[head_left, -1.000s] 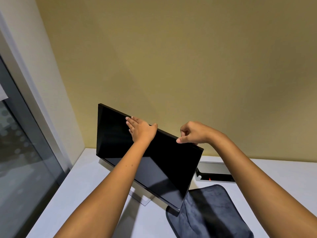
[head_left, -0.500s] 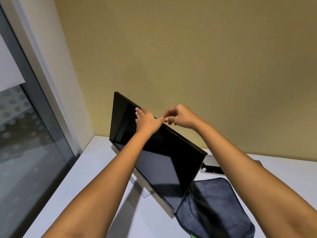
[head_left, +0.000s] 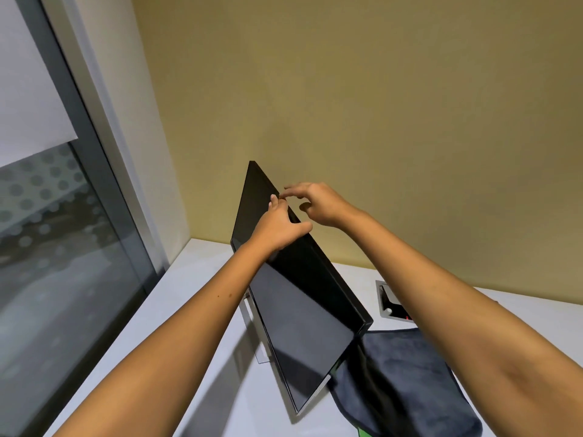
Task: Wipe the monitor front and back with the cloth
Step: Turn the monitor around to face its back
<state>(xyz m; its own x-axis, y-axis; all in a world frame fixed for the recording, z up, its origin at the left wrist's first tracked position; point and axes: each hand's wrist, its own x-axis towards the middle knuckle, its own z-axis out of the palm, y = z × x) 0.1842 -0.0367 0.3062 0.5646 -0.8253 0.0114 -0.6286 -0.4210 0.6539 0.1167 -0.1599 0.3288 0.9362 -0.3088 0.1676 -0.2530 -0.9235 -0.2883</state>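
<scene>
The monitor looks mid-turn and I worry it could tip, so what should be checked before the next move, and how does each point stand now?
1. Left hand grips the monitor at its top edge: ok.
2. Right hand has a hold: not ok, fingers spread, thumb clear of the edge.
3. Cloth in hand for wiping: not ok, it lies on the white desk.
4. Cloth clear of the monitor's lower corner: cannot tell, the corner overlaps it.
5. Stand seated flat on the desk: cannot tell, mostly hidden.
6. Desk socket box clear of the monitor: ok.
</scene>
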